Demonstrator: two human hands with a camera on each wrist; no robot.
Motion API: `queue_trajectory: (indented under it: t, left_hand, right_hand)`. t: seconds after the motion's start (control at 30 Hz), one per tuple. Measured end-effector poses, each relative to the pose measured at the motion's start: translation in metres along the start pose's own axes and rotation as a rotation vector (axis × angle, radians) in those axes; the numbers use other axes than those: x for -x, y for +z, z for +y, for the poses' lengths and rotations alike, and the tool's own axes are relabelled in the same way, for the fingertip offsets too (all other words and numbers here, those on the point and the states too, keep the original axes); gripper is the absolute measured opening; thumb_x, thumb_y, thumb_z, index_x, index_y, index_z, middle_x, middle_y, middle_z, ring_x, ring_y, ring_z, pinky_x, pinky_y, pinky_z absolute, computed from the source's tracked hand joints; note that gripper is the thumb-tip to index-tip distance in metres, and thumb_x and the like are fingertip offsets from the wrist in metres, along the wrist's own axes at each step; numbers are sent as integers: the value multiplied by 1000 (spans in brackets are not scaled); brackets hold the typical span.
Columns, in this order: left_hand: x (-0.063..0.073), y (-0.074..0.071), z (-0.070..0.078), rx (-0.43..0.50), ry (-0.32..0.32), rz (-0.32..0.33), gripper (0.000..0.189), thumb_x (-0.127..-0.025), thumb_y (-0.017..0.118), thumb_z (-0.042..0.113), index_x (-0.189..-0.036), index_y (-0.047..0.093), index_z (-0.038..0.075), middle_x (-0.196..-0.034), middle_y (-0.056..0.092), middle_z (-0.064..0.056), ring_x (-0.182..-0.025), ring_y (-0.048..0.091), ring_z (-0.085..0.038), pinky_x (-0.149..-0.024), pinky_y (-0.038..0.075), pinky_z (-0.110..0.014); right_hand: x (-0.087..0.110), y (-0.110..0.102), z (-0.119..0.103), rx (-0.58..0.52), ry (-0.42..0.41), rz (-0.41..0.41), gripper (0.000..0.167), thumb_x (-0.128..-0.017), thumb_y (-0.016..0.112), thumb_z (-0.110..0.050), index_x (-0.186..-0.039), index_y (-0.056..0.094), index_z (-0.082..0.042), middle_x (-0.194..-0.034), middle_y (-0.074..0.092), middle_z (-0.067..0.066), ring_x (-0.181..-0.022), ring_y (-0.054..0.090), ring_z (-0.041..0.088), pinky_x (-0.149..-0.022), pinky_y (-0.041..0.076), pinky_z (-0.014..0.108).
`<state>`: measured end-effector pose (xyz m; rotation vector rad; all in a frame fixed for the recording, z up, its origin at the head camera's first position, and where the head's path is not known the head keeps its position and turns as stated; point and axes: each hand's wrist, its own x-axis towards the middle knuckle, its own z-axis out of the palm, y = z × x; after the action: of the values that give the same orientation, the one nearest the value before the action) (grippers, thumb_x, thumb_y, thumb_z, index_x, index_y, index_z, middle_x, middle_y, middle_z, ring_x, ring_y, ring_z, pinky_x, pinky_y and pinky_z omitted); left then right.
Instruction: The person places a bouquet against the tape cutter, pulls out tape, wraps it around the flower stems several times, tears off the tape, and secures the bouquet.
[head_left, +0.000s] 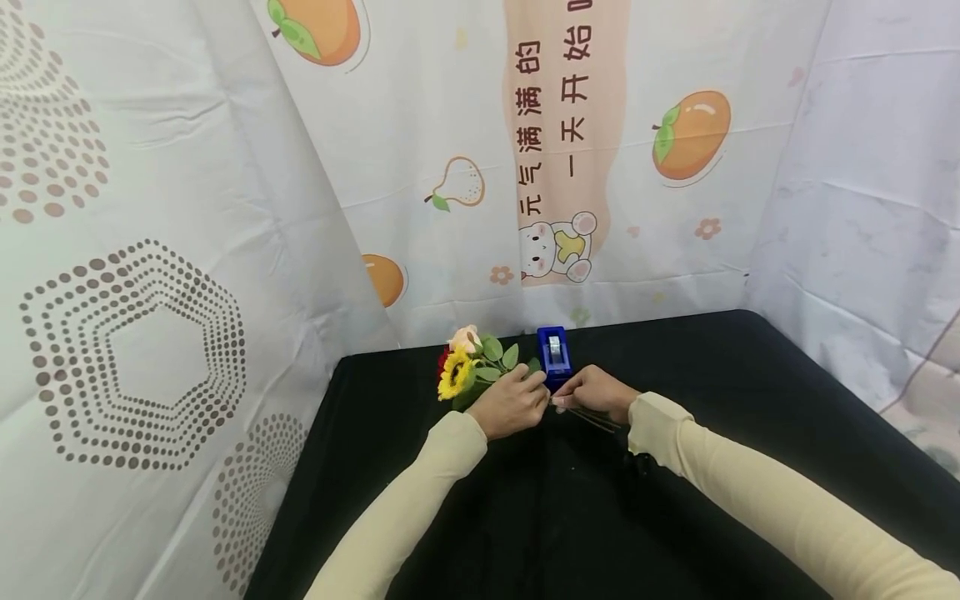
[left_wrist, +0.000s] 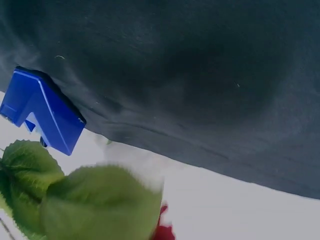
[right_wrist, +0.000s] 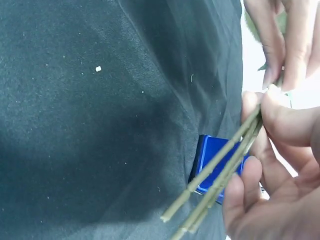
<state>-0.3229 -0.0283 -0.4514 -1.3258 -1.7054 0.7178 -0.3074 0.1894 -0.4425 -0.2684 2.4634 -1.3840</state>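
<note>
A small bouquet holds a yellow sunflower (head_left: 454, 373), a pale pink rose (head_left: 465, 338) and a partly hidden red flower (head_left: 442, 360), with green leaves (head_left: 495, 350). My left hand (head_left: 513, 402) grips the stems just below the leaves. Close beside it, my right hand (head_left: 596, 392) pinches the same stems between thumb and fingers. In the right wrist view, several bare stems (right_wrist: 220, 170) stick out past my right hand, their cut ends free. Large leaves (left_wrist: 100, 202) fill the lower left of the left wrist view. Right behind my hands stands a blue tape dispenser (head_left: 555, 354).
Black cloth (head_left: 487, 517) covers the table. A white curtain (head_left: 450, 108) printed with fruit hangs behind the far edge, and more patterned curtain (head_left: 157, 350) encloses the left side. A small dark object (head_left: 641, 463) lies under my right wrist.
</note>
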Motion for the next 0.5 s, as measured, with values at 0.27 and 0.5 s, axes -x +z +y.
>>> queue_trajectory:
  t: [0.27, 0.5]
  left_hand:
    - [1, -1, -1, -9, 22, 26, 29, -107, 55, 15, -85, 74, 21, -86, 70, 6, -90, 50, -18, -80, 36, -35]
    - [1, -3, -7, -19, 0, 46, 28, -107, 55, 22, -88, 76, 21, -87, 69, 6, -92, 51, -17, -81, 38, -35]
  right_hand:
    - [2, -1, -2, 24, -62, -127, 28, -103, 64, -20, -113, 77, 3, -101, 75, 9, -112, 65, 27, -104, 45, 53]
    - [1, 5, 5, -137, -17, -122, 33, -106, 58, -26, -109, 77, 1, -111, 72, 9, -99, 63, 23, -93, 45, 42]
